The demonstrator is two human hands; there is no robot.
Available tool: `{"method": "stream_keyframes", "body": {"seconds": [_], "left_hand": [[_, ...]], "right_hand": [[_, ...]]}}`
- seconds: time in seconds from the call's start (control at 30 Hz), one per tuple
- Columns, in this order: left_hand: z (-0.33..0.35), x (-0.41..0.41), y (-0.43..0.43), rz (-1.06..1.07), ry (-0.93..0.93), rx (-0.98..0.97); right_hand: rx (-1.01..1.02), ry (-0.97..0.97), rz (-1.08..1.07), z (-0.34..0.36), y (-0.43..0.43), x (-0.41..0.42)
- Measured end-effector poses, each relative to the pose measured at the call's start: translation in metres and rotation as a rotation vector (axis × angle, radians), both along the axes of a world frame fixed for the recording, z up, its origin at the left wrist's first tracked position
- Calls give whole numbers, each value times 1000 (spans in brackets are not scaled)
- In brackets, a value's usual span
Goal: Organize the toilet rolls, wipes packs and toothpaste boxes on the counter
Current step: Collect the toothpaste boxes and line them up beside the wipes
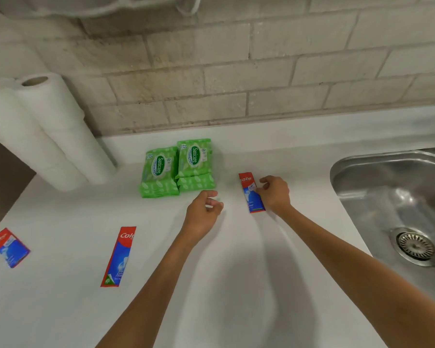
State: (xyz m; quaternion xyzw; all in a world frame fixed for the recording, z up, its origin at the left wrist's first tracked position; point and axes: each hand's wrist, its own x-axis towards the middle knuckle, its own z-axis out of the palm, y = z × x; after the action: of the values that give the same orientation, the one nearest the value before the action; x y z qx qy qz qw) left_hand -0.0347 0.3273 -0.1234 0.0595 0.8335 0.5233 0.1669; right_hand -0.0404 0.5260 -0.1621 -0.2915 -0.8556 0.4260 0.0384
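Observation:
Green wipes packs (178,168) stand in two side-by-side stacks near the back of the white counter (224,259). My right hand (274,194) grips a red and blue toothpaste box (251,193) lying to their right. Just below the packs, my left hand (204,209) hovers with loosely curled fingers and holds nothing. A second toothpaste box (119,256) lies at the front left. A third toothpaste box (9,247) sits near the left edge. White toilet rolls (40,129) stand stacked in two columns at the back left.
A steel sink (399,197) with a drain strainer (415,246) fills the right side, close to my right arm. A tiled wall (236,71) runs along the back. The counter's left edge drops off beside the toilet rolls.

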Motion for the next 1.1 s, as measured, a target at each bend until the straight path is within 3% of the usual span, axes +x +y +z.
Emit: {"method": "stream_keyframes", "body": {"seconds": [0.3, 1.1], "left_hand": [[-2, 7, 12, -40, 5, -18], [-14, -12, 0, -18, -33, -44]], "right_hand": [[557, 43, 670, -11, 14, 33], [542, -30, 584, -18, 31, -45]]}}
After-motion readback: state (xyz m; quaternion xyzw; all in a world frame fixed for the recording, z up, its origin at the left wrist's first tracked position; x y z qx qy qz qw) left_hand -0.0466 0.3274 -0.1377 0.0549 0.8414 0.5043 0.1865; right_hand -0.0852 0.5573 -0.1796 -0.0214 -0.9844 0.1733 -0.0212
